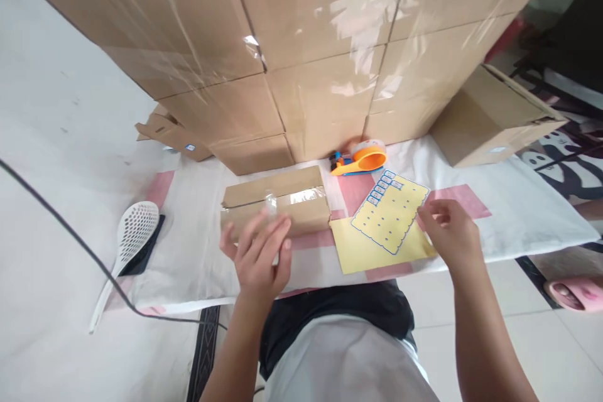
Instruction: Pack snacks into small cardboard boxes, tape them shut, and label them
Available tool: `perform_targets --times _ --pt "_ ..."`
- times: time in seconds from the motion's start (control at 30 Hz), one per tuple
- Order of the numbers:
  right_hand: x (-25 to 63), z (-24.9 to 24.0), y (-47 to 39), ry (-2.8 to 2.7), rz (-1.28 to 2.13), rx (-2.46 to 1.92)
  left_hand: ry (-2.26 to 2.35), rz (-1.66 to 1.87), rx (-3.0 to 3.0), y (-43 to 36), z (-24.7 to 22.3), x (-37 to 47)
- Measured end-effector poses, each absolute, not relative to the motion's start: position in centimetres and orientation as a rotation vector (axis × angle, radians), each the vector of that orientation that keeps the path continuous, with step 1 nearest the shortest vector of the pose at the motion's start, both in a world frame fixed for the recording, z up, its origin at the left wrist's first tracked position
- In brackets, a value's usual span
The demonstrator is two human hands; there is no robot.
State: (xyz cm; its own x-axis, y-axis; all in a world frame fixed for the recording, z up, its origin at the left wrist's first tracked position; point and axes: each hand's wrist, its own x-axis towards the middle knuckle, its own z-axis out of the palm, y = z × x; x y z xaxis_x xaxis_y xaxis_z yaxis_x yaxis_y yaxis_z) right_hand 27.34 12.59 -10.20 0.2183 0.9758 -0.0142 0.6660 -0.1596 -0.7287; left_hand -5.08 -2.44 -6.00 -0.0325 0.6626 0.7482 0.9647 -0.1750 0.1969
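My left hand (261, 257) is at the front of a small closed cardboard box (277, 191), fingers stretched and apart over its near side. Fingertips overlap the box; firm contact is hard to judge. Shiny clear tape runs along the top seam. On the right, my right hand (450, 229) has its fingers curled in a pinch at the right edge of a yellow label sheet (391, 217). Several blue-framed labels sit along the sheet's upper left. Beneath it lies plain yellow paper (351, 257). Behind the sheet rests an orange tape dispenser (370, 158).
A tall wall of taped cardboard boxes (325, 88) rises at the back. An open carton (490, 119) stands right, another box (176, 138) back left. A white skimmer (137, 229) lies left, near a black cable (70, 235). The table's cloth (198, 264) is white and pink.
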Motion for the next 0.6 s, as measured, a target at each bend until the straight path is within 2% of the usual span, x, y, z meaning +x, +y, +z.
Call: perform_targets --times 0.07,0.13,0.27,0.37,0.43,0.6 --pt "29.4 -11.3 11.5 -1.407 0.743 -1.971 -1.538 -1.222 -1.990 -1.6 -7.3 -2.3" --pt "30.1 -12.0 10.8 -1.322 0.846 -1.944 -1.561 -1.243 -2.268 0.3 -9.2 1.4" --pt "29.1 -12.4 10.7 -1.190 1.066 -1.775 -2.291 -0.896 -2.375 5.7 -12.0 8.4" --pt "28.0 -12.5 11.3 -1.099 1.216 -1.661 -2.583 -0.751 -2.300 8.7 -12.4 10.3" --pt "27.4 -12.6 11.8 -1.024 1.276 -1.614 -2.678 -0.915 -2.303 9.9 -12.2 10.0" --pt "26.6 -12.9 12.4 -0.966 1.263 -1.454 -2.946 -1.907 -2.233 11.6 -12.1 7.9"
